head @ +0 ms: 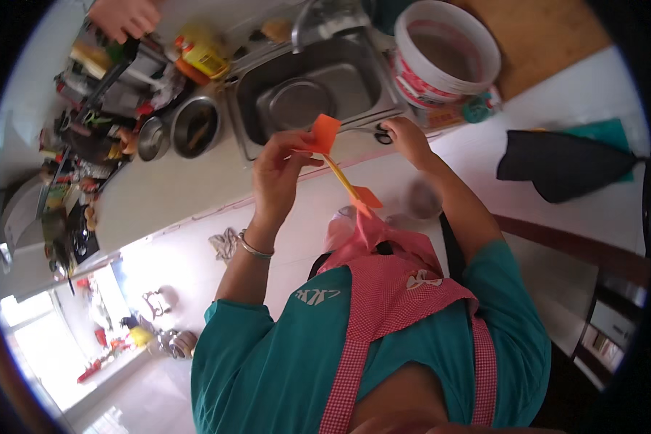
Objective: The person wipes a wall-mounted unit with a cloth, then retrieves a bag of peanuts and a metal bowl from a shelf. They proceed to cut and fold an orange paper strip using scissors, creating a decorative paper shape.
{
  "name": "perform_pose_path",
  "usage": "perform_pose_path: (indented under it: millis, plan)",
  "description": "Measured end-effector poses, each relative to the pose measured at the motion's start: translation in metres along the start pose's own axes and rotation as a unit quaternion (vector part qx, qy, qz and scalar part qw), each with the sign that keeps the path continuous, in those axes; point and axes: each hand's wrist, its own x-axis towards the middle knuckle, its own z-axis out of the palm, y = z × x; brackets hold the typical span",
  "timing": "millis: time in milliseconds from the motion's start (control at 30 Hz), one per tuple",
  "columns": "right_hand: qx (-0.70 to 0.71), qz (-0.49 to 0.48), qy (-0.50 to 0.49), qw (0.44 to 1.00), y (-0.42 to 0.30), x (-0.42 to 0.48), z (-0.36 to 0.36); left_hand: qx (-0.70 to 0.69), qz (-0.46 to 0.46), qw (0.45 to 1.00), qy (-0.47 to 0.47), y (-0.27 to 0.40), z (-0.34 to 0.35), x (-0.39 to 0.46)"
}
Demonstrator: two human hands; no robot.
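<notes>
My left hand (279, 171) pinches an orange flat piece (325, 133) between thumb and fingers, over the front edge of the counter. A thin yellow stick (340, 176) runs from it toward my apron. More orange flaps (367, 199) sit at the stick's lower end, close to the pink apron (399, 293). In my right hand (410, 142) is a pair of scissors (383, 135) with black handles. Their blades point left toward the upper orange piece; whether they touch it I cannot tell.
Beyond my hands lies a steel sink (304, 89) with a faucet (304, 27). A white bucket (447, 51) stands to its right. Two metal bowls (195, 127) and a yellow bottle (203, 58) are at left. A black cloth (567, 163) hangs at right.
</notes>
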Motion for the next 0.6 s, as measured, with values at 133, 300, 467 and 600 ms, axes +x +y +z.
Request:
perform_pose_path:
  millis: [133,300,467,600]
  plan:
    - [-0.09,0.0,-0.048,0.995,0.037,0.008,0.054,0.016,0.015,0.999,0.039,0.006,-0.022,-0.007]
    - [-0.172,-0.018,-0.044,0.984,0.028,0.018,0.063,0.032,0.032,0.997,0.064,0.009,-0.042,-0.009]
    - [-0.179,0.0,-0.1,0.979,0.019,0.017,0.056,-0.001,0.034,0.997,0.069,0.007,-0.047,0.0]
    - [0.05,0.058,-0.115,0.99,-0.013,0.014,0.016,-0.001,0.048,0.997,0.052,0.008,-0.048,0.011]
